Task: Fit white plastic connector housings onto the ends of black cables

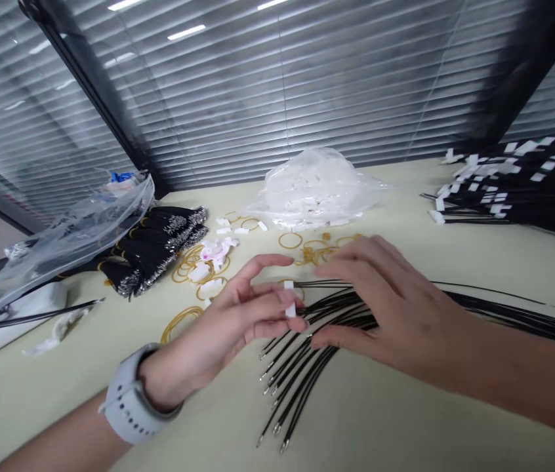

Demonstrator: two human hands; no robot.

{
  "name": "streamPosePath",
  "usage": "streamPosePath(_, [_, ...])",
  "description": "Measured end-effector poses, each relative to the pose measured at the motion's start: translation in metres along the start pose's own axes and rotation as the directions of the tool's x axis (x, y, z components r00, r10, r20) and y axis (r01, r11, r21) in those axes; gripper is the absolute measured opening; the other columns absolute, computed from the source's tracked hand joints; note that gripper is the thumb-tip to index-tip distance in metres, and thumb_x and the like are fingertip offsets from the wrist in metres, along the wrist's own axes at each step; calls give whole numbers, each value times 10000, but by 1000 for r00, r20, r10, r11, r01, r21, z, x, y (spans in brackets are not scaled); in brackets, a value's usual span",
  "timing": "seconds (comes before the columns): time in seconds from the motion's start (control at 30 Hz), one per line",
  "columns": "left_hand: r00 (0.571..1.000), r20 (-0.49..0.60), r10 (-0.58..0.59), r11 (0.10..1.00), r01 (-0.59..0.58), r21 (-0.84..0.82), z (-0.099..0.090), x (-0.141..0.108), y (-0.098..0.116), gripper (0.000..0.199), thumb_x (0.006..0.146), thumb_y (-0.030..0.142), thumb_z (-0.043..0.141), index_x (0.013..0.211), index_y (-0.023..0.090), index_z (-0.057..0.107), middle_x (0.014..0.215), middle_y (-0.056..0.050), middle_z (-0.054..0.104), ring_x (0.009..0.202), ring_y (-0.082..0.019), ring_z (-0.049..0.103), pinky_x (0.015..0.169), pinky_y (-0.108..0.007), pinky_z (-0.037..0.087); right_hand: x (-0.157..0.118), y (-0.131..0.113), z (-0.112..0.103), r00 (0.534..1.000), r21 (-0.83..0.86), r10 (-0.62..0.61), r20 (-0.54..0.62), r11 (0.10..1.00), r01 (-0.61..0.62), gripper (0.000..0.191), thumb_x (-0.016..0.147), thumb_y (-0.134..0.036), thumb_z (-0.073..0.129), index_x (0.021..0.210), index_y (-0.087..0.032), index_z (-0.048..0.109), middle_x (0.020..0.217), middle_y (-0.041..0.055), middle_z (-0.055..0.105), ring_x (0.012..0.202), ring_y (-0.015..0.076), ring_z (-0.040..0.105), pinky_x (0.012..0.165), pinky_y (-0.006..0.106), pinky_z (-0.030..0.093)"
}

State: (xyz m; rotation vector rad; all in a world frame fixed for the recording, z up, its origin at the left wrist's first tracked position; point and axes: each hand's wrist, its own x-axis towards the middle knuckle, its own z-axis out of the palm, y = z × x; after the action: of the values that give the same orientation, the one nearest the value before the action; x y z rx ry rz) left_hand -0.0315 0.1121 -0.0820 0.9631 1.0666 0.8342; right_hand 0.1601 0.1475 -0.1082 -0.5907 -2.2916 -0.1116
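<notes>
Cables [351, 319], thin and black, lie fanned across the pale table [405, 426], metal tips [285, 446] splayed, beneath the right hand [395, 301], whose thumb and fingers stand wide apart; whether they touch the strands, I can't tell. The left hand [245, 314] pinches a small white connector [290, 298] just beside the cables. Yellow bands [309, 254] lie scattered beyond, near a bulging clear bag [314, 187].

We log a pale grey, smooth wristband [123, 408] on the left wrist, broad, with a row of small dark holes and a thin bit sticking out at its outer edge. We see a darker, rounded rim [168, 413] underneath; can't tell its face. Left hand [245, 318], right hand [395, 295] and both forearms [508, 377] are bare.
</notes>
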Motion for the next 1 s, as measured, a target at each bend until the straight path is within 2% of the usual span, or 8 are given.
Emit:
streamPosePath(0.1, [999,-10,42,999,-41,14,-8,2,4,207,755,231,579,955,252,531,834,25,577,724,-50,619,714,-133,505,7,20,-8,960,1,89,265,996,-93,245,833,-327,476,1014,-163,493,960,49,522,883,157,482,748,293,397])
streamPosePath(0.17, [989,-20,144,979,-139,146,-11,3,5,197,741,242,596,927,214,537,799,13,577,738,-55,604,719,-138,497,12,32,-15,855,128,136,501,965,-229,172,865,-185,372,964,-195,512,818,-4,549,721,91,507,643,215,393])
streamPosePath(0.27, [946,45,321,870,-313,382,-13,4,5,470,627,200,705,1053,243,511,912,-7,583,859,-93,577,769,-180,492,18,37,-25,787,256,138,602,900,-353,202,884,-207,341,937,-208,536,660,-38,525,549,52,456,520,163,342])
streamPosePath(0.37, [840,126,528,597,-472,649,-14,1,5,606,592,145,721,1133,309,504,1078,-13,561,1002,-134,530,842,-224,469,21,28,-29,829,333,78,553,892,-306,224,885,-175,336,950,-222,544,740,-42,558,633,43,495,588,158,365])
streamPosePath(0.5, [697,170,696,254,-461,850,-16,-2,8,213,700,154,620,875,261,676,1005,-11,618,944,-140,551,841,-235,433,20,18,-31,811,362,40,584,881,-304,216,896,-209,341,1013,-266,514,861,-53,580,746,48,533,667,170,391])
streamPosePath(0.77, [597,46,801,401,-592,700,-15,-6,4,460,706,71,594,1045,379,549,1019,37,580,907,-118,559,726,-230,478,24,34,-38,718,380,111,687,787,-486,321,904,-380,302,840,-171,536,588,-26,456,471,32,396,411,130,325])
streamPosePath(0.87, [544,99,833,304,-599,740,-16,-6,2,356,723,42,563,927,330,606,889,43,624,851,-102,565,789,-254,455,24,31,-38,641,376,101,761,736,-562,390,897,-435,288,739,-160,514,554,-27,417,446,26,357,386,123,311])
streamPosePath(1.0, [506,147,850,249,-630,735,-14,-11,6,506,624,34,658,1007,356,577,993,29,578,931,-136,523,763,-261,464,25,29,-39,633,387,94,768,720,-576,437,887,-472,291,678,-152,503,548,-22,422,434,23,342,369,126,295])
